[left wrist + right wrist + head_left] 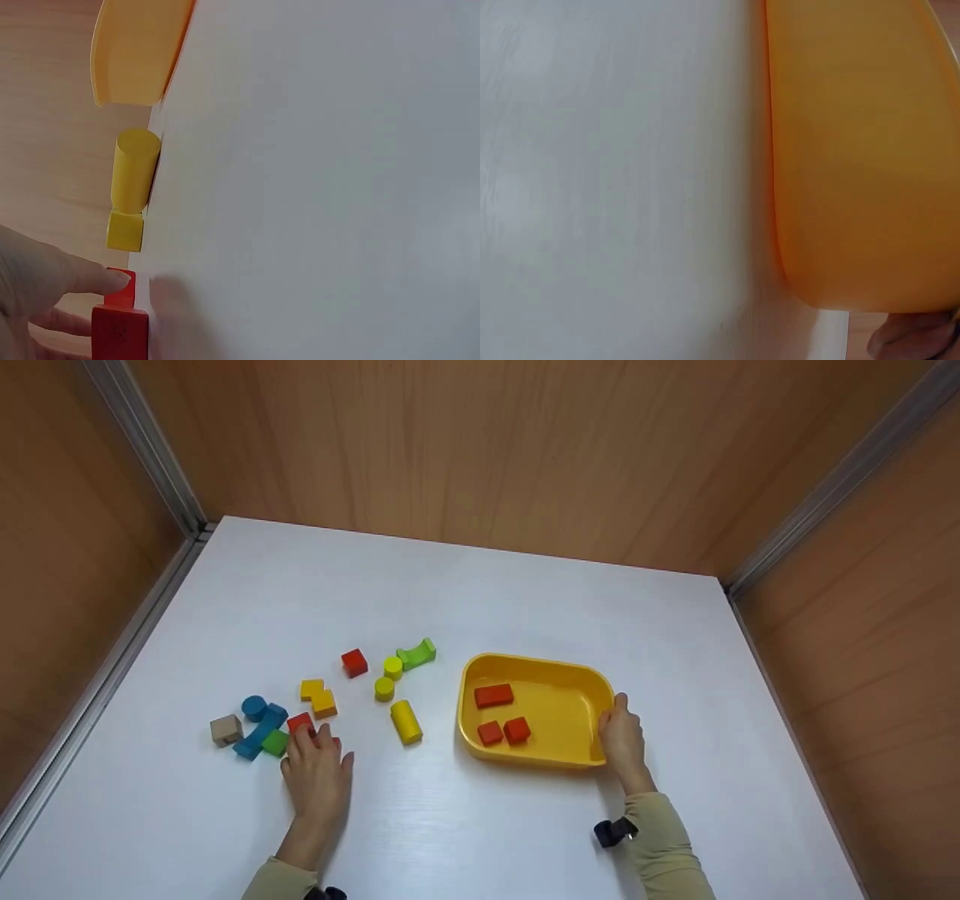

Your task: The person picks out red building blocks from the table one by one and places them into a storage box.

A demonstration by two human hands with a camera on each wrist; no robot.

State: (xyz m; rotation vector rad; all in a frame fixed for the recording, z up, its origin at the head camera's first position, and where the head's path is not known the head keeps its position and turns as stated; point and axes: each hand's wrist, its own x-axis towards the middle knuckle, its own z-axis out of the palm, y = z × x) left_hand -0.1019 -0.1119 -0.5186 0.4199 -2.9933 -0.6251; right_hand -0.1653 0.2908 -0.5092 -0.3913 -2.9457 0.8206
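My left hand (pixel 315 776) is over the left group of blocks, fingers spread forward and thumb held apart. Its fingertips are at a red block (pixel 301 722), and a second red block shows partly beneath the fingers. In the left wrist view, the thumb (pixel 97 276) overlaps the farther red block (pixel 120 291), while a nearer red block (pixel 120 334) stands in front of the other fingers. My right hand (pixel 624 739) grips the right end of a yellow tray (pixel 559 712). Lying in the tray are a red rectangular block (pixel 493 695) and two red cubes (pixel 517 730).
Around the left hand lie a green block (pixel 275 743), a blue curved block (pixel 261 733), a blue cylinder (pixel 254 707), a plain wooden cube (pixel 226 730) and orange-yellow blocks (pixel 324 704). Nearer the tray are a yellow cylinder (pixel 406 723), a red cube (pixel 355 663) and a green arch (pixel 417 654).
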